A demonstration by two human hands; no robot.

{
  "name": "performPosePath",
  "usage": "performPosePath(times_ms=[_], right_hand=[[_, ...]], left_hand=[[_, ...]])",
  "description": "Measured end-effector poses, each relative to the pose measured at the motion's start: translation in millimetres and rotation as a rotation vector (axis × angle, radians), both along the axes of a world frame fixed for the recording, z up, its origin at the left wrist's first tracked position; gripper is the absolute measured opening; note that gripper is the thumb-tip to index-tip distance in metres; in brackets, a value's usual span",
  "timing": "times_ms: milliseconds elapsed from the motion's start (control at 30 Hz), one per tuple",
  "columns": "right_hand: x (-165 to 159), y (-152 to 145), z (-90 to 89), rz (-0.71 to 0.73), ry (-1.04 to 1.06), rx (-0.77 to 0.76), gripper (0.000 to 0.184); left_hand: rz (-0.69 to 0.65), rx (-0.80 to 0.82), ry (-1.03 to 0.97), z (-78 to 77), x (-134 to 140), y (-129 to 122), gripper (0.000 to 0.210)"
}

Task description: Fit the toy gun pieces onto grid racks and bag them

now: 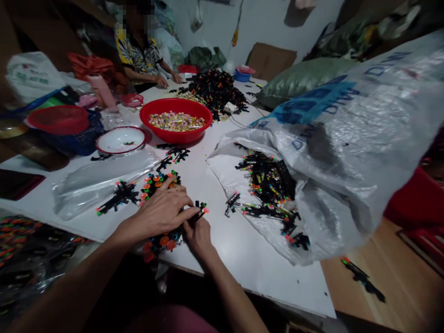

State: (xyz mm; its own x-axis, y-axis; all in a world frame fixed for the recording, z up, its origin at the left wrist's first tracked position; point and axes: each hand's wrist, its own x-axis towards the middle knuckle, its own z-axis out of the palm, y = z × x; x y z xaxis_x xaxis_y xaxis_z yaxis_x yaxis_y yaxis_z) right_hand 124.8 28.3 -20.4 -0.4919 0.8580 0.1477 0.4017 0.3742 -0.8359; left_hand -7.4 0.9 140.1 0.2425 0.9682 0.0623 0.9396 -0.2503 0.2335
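Note:
My left hand (165, 203) lies over a tight cluster of small black toy guns (163, 240) with orange and green ends, at the table's near edge. Its fingers curve over the cluster, and their tips are partly hidden. Just to the right, my right hand (198, 233) holds a single black toy gun (198, 210), its fingers closed around the lower part. The left thumb reaches across to that toy gun. On the left, a few more toy guns (120, 196) lie on a clear plastic bag (83, 185).
A large white woven sack (326, 152) spills toy guns (270, 180) on the right. Behind stand a red basin (145, 115) of small colourful pieces, a white enamel dish (118, 139) and a heap of toy guns (218, 90). Another person (140, 60) sits at the far side.

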Motion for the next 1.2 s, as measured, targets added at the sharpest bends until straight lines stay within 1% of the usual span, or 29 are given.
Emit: performPosePath(times_ms=[67,133,200,267,300,333,367,400,433,467,500,533,567,600,633,700,767,833,867,900,933,1033,1067,1133,1200], right_hand=[[-7.1,-2.6,3.0,0.049,-0.253,0.133,0.017],[-18.0,-7.3,6.9,0.057,-0.412,0.166,0.017],[-26.0,-9.2,12.2,0.065,-0.509,0.165,0.020],[-19.7,-3.1,19.7,0.144,-0.502,0.155,0.020],[-8.4,4.3,24.5,0.197,-0.466,0.148,0.019],[8.4,14.9,30.0,0.212,-0.435,0.146,0.017],[29.8,28.8,36.2,0.198,-0.436,0.146,0.016],[53.9,45.2,43.0,0.130,-0.451,0.149,0.018],[78.6,63.1,50.2,-0.034,-0.573,0.181,0.020],[101.3,80.8,57.3,-0.122,-0.727,0.196,0.023],[119.8,96.4,63.7,-0.178,-0.790,0.212,0.026],[132.5,108.3,68.7,-0.197,-0.877,0.227,0.027],[138.5,115.1,71.9,-0.186,-0.931,0.236,0.026],[137.7,115.9,73.0,-0.161,-0.957,0.247,0.025],[131.1,110.7,71.9,-0.125,-0.972,0.263,0.022],[107.6,85.3,64.9,-0.017,-0.926,0.328,0.019],[84.4,50.5,55.6,0.163,-0.841,0.436,0.018],[73.2,21.2,48.0,0.322,-0.745,0.493,0.016],[72.6,11.7,45.5,0.355,-0.705,0.485,0.015],[74.1,6.0,43.9,0.345,-0.684,0.453,0.015],[76.6,3.6,43.2,0.296,-0.687,0.402,0.015],[78.5,6.0,43.8,0.066,-0.803,0.216,0.013],[75.7,7.0,44.1,0.000,-0.841,0.160,0.015],[66.6,7.0,44.0,-0.075,-0.852,0.089,0.024],[57.4,4.9,44.2,-0.107,-0.815,0.073,0.024]], left_hand=[[-0.004,0.013,-0.002,-2.5,-1.5,-0.1,0.042],[-0.004,0.039,0.005,-6.1,-4.3,1.1,0.043],[0.014,0.061,0.022,-9.3,-8.0,3.8,0.040],[0.032,0.060,0.034,-10.8,-11.6,6.7,0.035],[0.032,0.052,0.035,-10.9,-13.2,7.9,0.033],[0.023,0.043,0.032,-10.8,-14.5,8.6,0.031],[0.010,0.035,0.028,-10.6,-15.5,9.1,0.031],[-0.003,0.030,0.026,-10.3,-16.1,9.3,0.031],[-0.011,0.030,0.028,-10.2,-16.3,9.4,0.031],[-0.013,0.030,0.033,-10.2,-16.2,9.6,0.032],[-0.011,0.028,0.041,-10.2,-15.9,9.8,0.032],[-0.005,0.024,0.048,-10.1,-15.3,10.1,0.032],[-0.002,0.015,0.053,-9.8,-14.7,10.4,0.033],[-0.002,0.003,0.056,-9.3,-14.0,10.5,0.033],[-0.003,-0.007,0.056,-8.5,-13.3,10.5,0.032],[-0.002,-0.017,0.050,-6.5,-12.2,10.1,0.030],[0.009,-0.010,0.050,-4.8,-11.5,9.6,0.028],[0.018,-0.002,0.070,-4.2,-11.1,9.6,0.029],[0.018,-0.003,0.085,-4.2,-11.0,9.6,0.029],[0.017,-0.003,0.099,-4.3,-10.9,9.5,0.029],[0.013,-0.001,0.109,-4.4,-10.8,9.2,0.029],[-0.003,0.029,0.111,-2.4,-9.2,6.5,0.030],[-0.002,0.062,0.104,-0.8,-8.2,4.9,0.030],[-0.007,0.152,0.089,3.3,-5.3,1.3,0.029],[-0.047,0.209,0.078,7.2,-1.9,-2.1,0.030]])
